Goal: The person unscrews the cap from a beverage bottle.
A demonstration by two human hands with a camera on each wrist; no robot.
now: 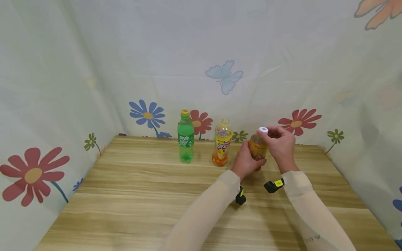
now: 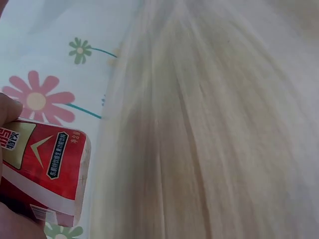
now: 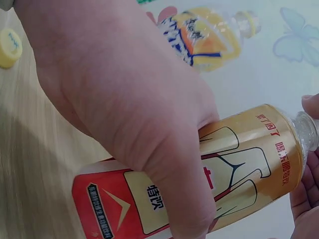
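A bottle with an orange and red label stands on the wooden table right of the middle. My left hand grips its body from the left; its fingers wrap the label, and the red label end shows in the left wrist view. My right hand pinches a small white cap just above the bottle's neck, which looks bare.
A green bottle with a yellow cap and a yellow-labelled bottle stand to the left, near the flowered backdrop. A loose yellow cap lies on the table. The table's front half is bare wood.
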